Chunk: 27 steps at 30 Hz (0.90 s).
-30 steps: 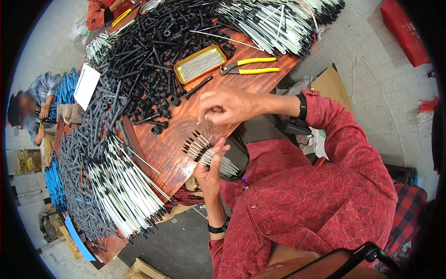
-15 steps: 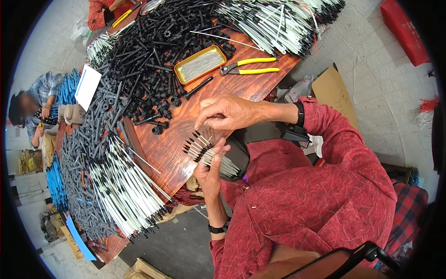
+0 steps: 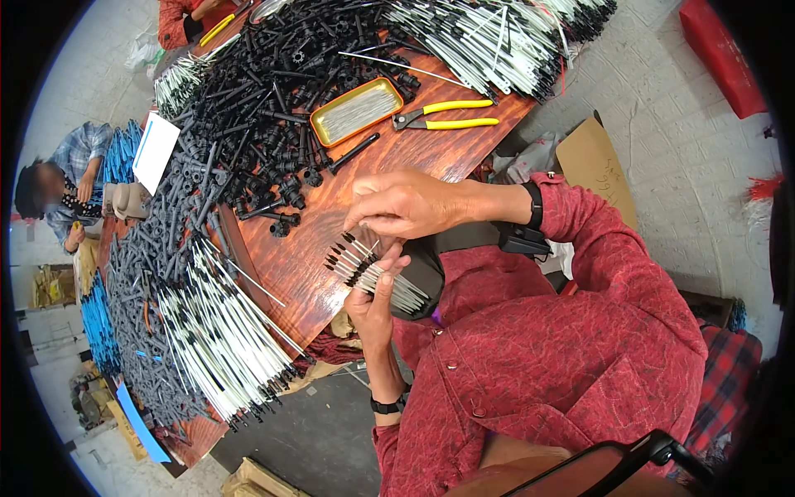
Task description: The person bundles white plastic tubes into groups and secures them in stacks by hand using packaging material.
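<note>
In my left hand (image 3: 375,313) is a fanned bundle of thin white rods (image 3: 397,289) with black tips. The thumb presses on the bundle, and the black ends point up and to the left. Just above it, my right hand (image 3: 406,203) is closed in a pinch, its fingertips beside the uppermost black tip. Whatever is between those fingertips is hidden. Beyond the hands, on the brown wooden table (image 3: 281,261), lie yellow-handled pliers (image 3: 443,116) and an orange-rimmed tray (image 3: 356,113) of fine pale pins.
Black plastic fittings (image 3: 265,124) are heaped across the table, with grey ones (image 3: 157,257) to the left. White rods lie in piles at lower left (image 3: 228,331) and top right (image 3: 489,41). A co-worker (image 3: 70,182) is at far left; another person's red sleeve (image 3: 172,23) shows at the top.
My right hand has turned slightly and moved a little left and down, over the rods. My left hand hardly moves. The co-worker at far left has shifted their arms.
</note>
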Motion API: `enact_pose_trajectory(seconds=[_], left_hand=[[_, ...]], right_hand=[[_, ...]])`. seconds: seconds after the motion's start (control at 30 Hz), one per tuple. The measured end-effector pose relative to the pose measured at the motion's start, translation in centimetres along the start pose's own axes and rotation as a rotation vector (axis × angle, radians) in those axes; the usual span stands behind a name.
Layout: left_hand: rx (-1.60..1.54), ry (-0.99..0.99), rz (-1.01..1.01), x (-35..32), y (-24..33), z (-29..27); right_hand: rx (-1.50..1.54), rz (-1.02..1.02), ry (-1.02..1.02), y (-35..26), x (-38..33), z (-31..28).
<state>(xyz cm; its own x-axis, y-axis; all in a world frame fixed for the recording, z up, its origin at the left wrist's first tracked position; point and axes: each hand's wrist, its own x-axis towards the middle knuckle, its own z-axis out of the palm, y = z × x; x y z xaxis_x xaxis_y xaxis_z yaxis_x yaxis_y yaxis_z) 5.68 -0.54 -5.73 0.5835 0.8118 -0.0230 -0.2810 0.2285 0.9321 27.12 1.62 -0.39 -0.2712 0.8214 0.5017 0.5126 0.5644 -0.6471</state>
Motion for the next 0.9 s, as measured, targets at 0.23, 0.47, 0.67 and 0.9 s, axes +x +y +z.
enact_pose_trajectory(seconds=[0.23, 0.47, 0.67, 0.9], left_hand=[[0.003, 0.002, 0.011, 0.0, -0.1, -0.1], [-0.040, -0.047, -0.010, -0.1, -0.2, -0.6], [0.003, -0.005, -0.008, -0.1, 0.0, -0.2], [-0.019, -0.021, -0.004, -0.1, -0.1, -0.4]], right_hand=[[-0.135, -0.052, -0.009, -0.4, 0.4, 0.1], [-0.068, -0.086, -0.029, 0.2, 1.0, 0.0], [-0.018, -0.114, -0.027, 0.1, 1.4, 0.4], [-0.098, -0.118, -0.123, -0.5, 1.5, -0.1]])
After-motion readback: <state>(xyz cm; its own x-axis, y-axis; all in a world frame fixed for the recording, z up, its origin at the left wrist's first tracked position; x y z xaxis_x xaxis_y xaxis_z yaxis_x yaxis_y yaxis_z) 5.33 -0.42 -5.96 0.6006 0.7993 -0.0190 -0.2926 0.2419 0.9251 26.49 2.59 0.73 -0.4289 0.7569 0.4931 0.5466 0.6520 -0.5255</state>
